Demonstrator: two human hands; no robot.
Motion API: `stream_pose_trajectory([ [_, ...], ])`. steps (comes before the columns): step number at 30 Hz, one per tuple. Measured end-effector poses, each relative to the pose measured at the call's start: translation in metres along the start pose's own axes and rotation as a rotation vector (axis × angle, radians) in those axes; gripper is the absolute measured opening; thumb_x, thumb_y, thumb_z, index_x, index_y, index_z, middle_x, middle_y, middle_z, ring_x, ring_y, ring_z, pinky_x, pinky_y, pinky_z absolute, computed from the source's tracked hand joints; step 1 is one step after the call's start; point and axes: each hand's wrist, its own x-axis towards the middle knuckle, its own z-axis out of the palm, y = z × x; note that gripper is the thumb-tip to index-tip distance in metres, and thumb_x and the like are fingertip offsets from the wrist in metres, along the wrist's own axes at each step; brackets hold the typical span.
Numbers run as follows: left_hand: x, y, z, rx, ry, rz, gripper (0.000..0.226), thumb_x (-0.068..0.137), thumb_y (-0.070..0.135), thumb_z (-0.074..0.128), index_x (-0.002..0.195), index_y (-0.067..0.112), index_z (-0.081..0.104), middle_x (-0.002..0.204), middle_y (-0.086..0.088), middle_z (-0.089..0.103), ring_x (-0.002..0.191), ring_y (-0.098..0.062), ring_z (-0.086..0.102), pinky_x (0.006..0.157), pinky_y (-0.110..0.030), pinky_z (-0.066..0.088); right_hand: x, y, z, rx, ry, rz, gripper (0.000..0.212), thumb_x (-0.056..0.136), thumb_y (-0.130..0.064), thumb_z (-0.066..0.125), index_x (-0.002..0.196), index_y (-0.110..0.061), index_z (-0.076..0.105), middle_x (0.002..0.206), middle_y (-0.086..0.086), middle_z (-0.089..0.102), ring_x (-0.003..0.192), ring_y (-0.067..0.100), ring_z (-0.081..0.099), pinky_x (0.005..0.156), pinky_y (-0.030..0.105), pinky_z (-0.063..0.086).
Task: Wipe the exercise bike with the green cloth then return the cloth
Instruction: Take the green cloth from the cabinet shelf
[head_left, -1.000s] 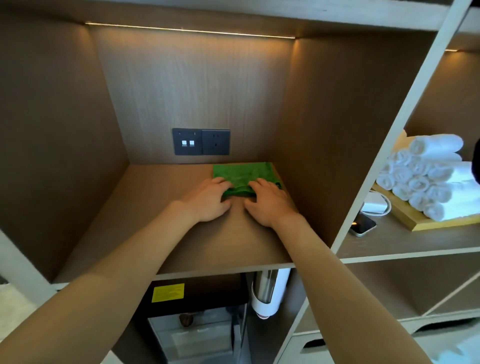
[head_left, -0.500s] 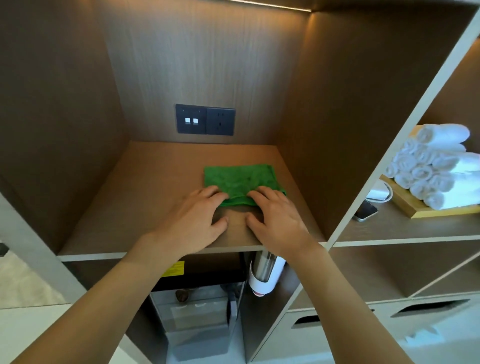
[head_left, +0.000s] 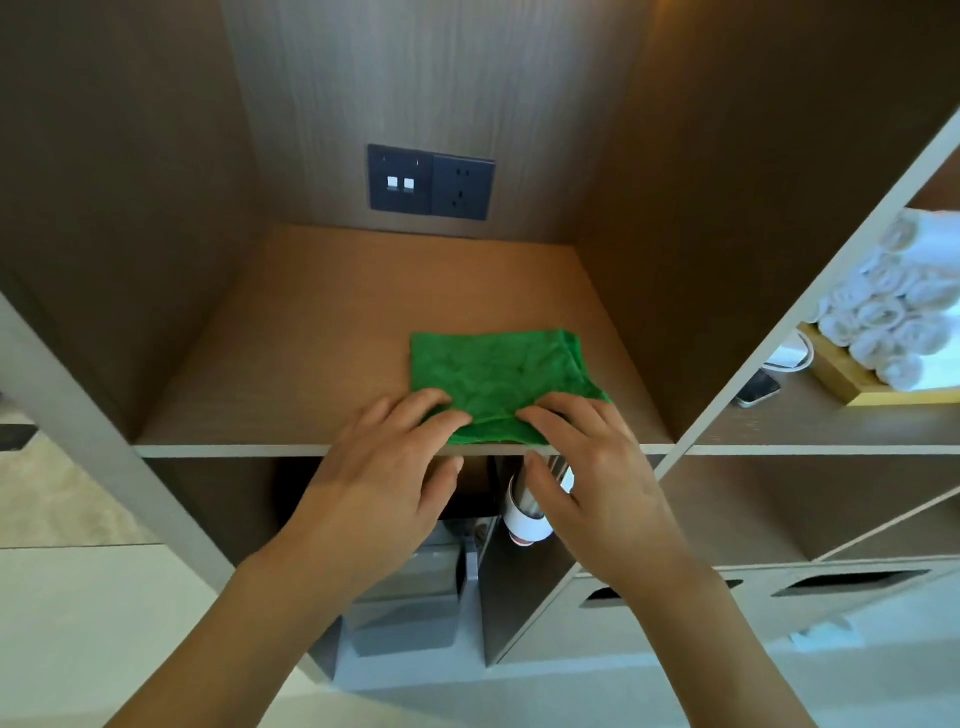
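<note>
The green cloth (head_left: 498, 374) lies flat on the wooden shelf (head_left: 291, 364) of a cubby, its near edge at the shelf's front lip. My left hand (head_left: 379, 478) has its fingertips on the cloth's near left corner. My right hand (head_left: 587, 478) presses its fingertips on the near right corner. Both thumbs hang just below the shelf's front edge. The exercise bike is not in view.
A dark switch and socket panel (head_left: 431, 182) sits on the cubby's back wall. In the cubby to the right are rolled white towels (head_left: 893, 322) on a wooden tray (head_left: 852, 379), and a phone (head_left: 758, 388). Below the shelf hang a metal and white cylinder (head_left: 524, 514) and a grey appliance (head_left: 405, 613).
Both hands have drawn back toward me, and the green cloth has slid with them from the back of the shelf to its front edge. The camera has tipped downward.
</note>
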Motion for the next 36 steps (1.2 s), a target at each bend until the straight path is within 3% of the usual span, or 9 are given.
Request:
stream_pose_trajectory([
  [3,0.004,0.002,-0.009,0.012,0.026,-0.009,0.039,0.104,0.037,0.05,0.141,0.03,0.06,0.139,0.015,0.053,0.129,-0.013,0.044,0.107,-0.035,0.041,-0.001,0.001,-0.008,-0.014,0.016,-0.029,0.037,0.097,-0.033,0.058,0.13,-0.021,0.072,0.129,-0.004,0.065,0.118,0.021,0.059,0.101,0.045,0.052],
  [6,0.012,0.007,-0.015,0.039,0.057,-0.027,0.043,0.104,0.039,0.049,0.147,0.032,0.056,0.139,0.015,0.053,0.128,-0.013,0.044,0.107,-0.035,0.041,0.008,0.009,-0.018,0.044,0.05,-0.058,0.037,0.1,-0.03,0.06,0.135,-0.018,0.068,0.139,0.0,0.059,0.12,0.02,0.061,0.098,0.046,0.055],
  [10,0.031,0.016,-0.012,0.068,0.064,-0.059,0.042,0.103,0.043,0.051,0.144,0.035,0.058,0.142,0.014,0.052,0.131,-0.014,0.045,0.108,-0.039,0.042,0.03,0.02,-0.021,0.034,-0.001,-0.066,0.041,0.101,-0.026,0.065,0.141,-0.016,0.064,0.148,0.003,0.054,0.13,0.025,0.057,0.106,0.049,0.05],
  [15,0.033,0.025,0.005,0.066,0.126,-0.095,0.038,0.101,0.044,0.055,0.134,0.028,0.066,0.131,0.012,0.059,0.121,-0.015,0.05,0.099,-0.034,0.047,0.037,0.033,-0.005,0.087,-0.127,-0.056,0.045,0.107,-0.035,0.057,0.149,-0.019,0.058,0.157,-0.003,0.049,0.146,0.016,0.044,0.121,0.039,0.038],
  [23,0.003,0.038,0.027,0.021,0.291,-0.168,0.036,0.093,0.036,0.072,0.125,0.021,0.073,0.128,0.008,0.063,0.113,-0.014,0.05,0.099,-0.02,0.038,0.029,0.056,0.003,0.154,-0.165,-0.187,0.047,0.106,-0.043,0.052,0.149,-0.025,0.058,0.157,-0.008,0.05,0.148,0.012,0.04,0.119,0.033,0.04],
  [29,-0.01,0.047,0.038,0.107,0.383,-0.194,0.035,0.086,0.016,0.08,0.12,0.016,0.075,0.125,0.002,0.065,0.111,-0.021,0.055,0.095,-0.027,0.047,0.022,0.065,0.019,0.198,0.065,-0.351,0.032,0.105,-0.034,0.059,0.131,-0.022,0.073,0.138,-0.008,0.067,0.131,0.017,0.06,0.103,0.031,0.052],
  [36,-0.03,0.059,0.038,0.142,0.509,-0.209,0.019,0.085,0.004,0.078,0.102,0.008,0.074,0.109,-0.003,0.069,0.098,-0.024,0.063,0.083,-0.034,0.054,0.015,0.051,0.023,0.281,0.168,-0.444,0.025,0.1,-0.016,0.069,0.123,-0.016,0.077,0.126,-0.005,0.074,0.12,0.018,0.067,0.099,0.028,0.055],
])
